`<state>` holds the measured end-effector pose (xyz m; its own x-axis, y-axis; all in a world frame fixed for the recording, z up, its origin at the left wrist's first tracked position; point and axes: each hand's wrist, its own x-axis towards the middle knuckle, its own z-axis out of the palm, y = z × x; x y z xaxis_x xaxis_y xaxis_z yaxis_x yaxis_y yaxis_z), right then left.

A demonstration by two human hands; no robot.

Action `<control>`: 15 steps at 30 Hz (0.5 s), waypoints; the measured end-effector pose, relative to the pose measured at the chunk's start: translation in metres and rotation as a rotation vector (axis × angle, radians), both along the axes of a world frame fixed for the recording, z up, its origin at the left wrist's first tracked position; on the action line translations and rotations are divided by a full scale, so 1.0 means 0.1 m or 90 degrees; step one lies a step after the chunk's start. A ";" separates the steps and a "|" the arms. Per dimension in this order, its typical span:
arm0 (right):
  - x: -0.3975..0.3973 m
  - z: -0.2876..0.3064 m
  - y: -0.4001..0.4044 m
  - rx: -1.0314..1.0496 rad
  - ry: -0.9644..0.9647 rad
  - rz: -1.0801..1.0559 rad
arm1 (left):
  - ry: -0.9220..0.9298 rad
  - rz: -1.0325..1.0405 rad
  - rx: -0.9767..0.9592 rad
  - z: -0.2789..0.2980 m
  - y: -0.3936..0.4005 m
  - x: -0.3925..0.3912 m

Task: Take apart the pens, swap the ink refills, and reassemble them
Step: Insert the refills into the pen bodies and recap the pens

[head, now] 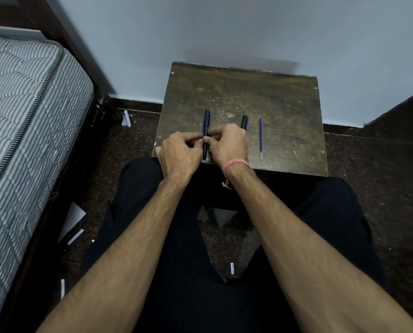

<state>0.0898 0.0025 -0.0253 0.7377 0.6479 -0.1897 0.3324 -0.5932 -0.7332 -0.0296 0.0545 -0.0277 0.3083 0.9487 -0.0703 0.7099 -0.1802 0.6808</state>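
Small worn wooden table (260, 97) stood against a pale wall, striped mattress (20, 111) to the person's left. Both forearms reached forward over dark-trousered knees, wrists meeting near the table's front edge. Left hand (179, 152) and right hand (227, 143) had fingers curled inward, fingertips pinching a black pen (206, 134) from either side at mid-length; the pen lay pointing away from the person. Pink thread bracelet (234, 164) circled the right wrist. Second black pen (244, 121) lay just beyond the right knuckles, partly hidden. Blue ink refill (260, 138) lay apart to the right.
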 end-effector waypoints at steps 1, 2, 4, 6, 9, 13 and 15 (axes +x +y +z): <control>-0.01 0.01 -0.01 0.001 0.002 0.000 | -0.001 0.000 0.000 0.00 0.00 0.00; -0.01 0.02 -0.01 0.002 0.002 0.000 | -0.003 0.002 0.001 -0.01 -0.01 0.00; -0.02 0.04 -0.02 0.002 -0.002 0.001 | -0.011 0.008 0.002 -0.02 -0.01 0.01; -0.03 0.06 -0.03 0.001 -0.006 0.003 | -0.022 0.014 0.003 -0.02 -0.02 0.01; -0.04 0.09 -0.06 -0.003 -0.011 0.015 | -0.028 0.015 0.006 -0.01 -0.02 0.00; -0.01 0.15 -0.16 0.007 0.009 0.038 | -0.036 0.021 -0.011 -0.01 -0.03 -0.01; 0.02 0.19 -0.26 0.009 -0.043 0.049 | -0.050 0.026 -0.023 -0.01 -0.03 -0.02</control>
<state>0.0918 -0.0239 -0.0062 0.6964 0.7053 -0.1323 0.4251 -0.5540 -0.7158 -0.0316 0.0513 -0.0286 0.2749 0.9580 -0.0818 0.6604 -0.1263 0.7402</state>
